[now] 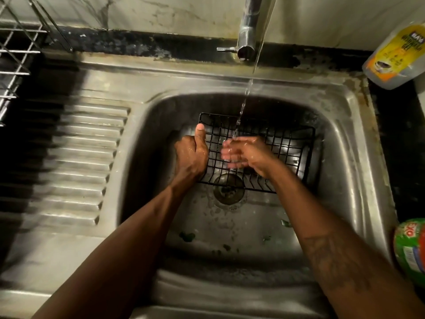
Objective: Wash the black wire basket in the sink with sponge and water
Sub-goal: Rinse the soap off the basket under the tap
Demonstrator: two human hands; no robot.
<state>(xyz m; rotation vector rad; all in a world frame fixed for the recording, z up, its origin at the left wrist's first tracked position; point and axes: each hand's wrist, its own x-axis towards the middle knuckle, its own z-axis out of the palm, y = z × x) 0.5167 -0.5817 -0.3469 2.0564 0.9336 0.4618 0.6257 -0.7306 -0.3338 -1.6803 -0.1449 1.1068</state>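
Black wire basket (287,146) lies tilted in sink (340,157) basin, partly over the drain (228,192). Left grip (190,155) is curled round basket's left rim, w/ thumb up along the wire. Right grip (243,155) is inside basket, under water (249,84) from tap (247,31). It's blurred, fingers bent; can't tell if it holds anything.

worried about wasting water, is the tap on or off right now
On. A stream of water falls from the tap onto the right hand over the black wire basket.
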